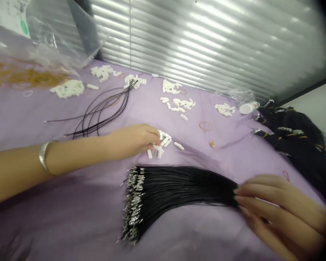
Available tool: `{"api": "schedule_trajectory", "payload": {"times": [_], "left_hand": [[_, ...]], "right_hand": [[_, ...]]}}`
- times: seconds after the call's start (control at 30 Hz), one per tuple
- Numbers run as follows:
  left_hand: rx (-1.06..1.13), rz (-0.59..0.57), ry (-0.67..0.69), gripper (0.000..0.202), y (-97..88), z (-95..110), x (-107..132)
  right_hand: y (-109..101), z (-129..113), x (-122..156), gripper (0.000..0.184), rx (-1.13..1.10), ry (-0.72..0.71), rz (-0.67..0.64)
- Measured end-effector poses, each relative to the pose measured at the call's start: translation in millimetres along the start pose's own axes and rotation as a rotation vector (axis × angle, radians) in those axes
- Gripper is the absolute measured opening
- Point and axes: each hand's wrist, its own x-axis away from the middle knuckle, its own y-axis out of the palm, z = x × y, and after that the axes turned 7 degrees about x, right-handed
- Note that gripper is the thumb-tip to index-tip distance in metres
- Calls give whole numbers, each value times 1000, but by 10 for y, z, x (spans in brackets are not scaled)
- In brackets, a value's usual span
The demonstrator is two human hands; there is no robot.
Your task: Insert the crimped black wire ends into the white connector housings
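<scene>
My left hand [139, 141], with a silver bracelet on its wrist, reaches across to a small heap of white plastic connector pieces [167, 140]. Its fingers are curled down and closed on some of them, with the fingertips partly hidden. In front lies a thick bundle of thin black cords [184, 185], fanned out at the left, where many silvery metal tips [134, 206] show. At the bundle's narrow right end, my right hand [282, 210] pinches the cords between thumb and fingers. That hand is slightly blurred.
More white pieces lie in heaps [68, 88] along the back. Several loose black cords [108, 112] rest behind my left forearm. Yellow rubber bands [29, 78] and a clear plastic bag [62, 36] are at far left. Tied black bundles [296, 134] lie right, near the blinds [206, 36].
</scene>
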Motion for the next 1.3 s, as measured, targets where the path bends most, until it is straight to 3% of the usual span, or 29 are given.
{"api": "schedule_trajectory", "payload": {"times": [0.07, 0.17, 0.23, 0.33, 0.37, 0.47, 0.53, 0.67, 0.77, 0.83, 0.97, 1.1, 1.2, 1.3], "left_hand": [[92, 37, -81, 14, -33, 26, 26], [309, 113, -176, 7, -103, 117, 43], [406, 162, -226, 1, -140, 168, 47], [671, 245, -365, 8, -174, 204, 85], [823, 270, -434, 8, -180, 213, 113], [1236, 320, -598, 35, -173, 252, 230], [1327, 329, -647, 34, -154, 282, 305], [1374, 309, -690, 11, -122, 294, 369], [1456, 306, -670, 11, -107, 247, 369], [1524, 335, -688, 16, -92, 204, 369], [1598, 426, -673, 10, -59, 150, 378], [1496, 534, -755, 12, -61, 160, 383], [1461, 664, -890, 35, -91, 191, 376], [1481, 739, -945, 30, -124, 229, 367]], "right_hand": [[60, -86, -404, 22, -88, -170, -48], [257, -232, -924, 9, -162, -227, -155], [407, -311, -1152, 17, -221, -200, -255], [586, -366, -1324, 21, -295, -131, -382], [629, -367, -1351, 20, -307, -104, -406], [712, -344, -1388, 15, -345, -26, -487], [738, -326, -1392, 14, -394, 2, -547], [726, -309, -1386, 12, -521, 16, -634], [707, -289, -1389, 10, -673, -42, -700], [724, -264, -1395, 10, -693, -44, -674], [816, -225, -1410, 11, -552, 90, -538], [870, -263, -1452, 13, -528, 60, -611], [884, -315, -1489, 12, -509, 45, -630], [892, -346, -1483, 10, -528, 30, -620]]}}
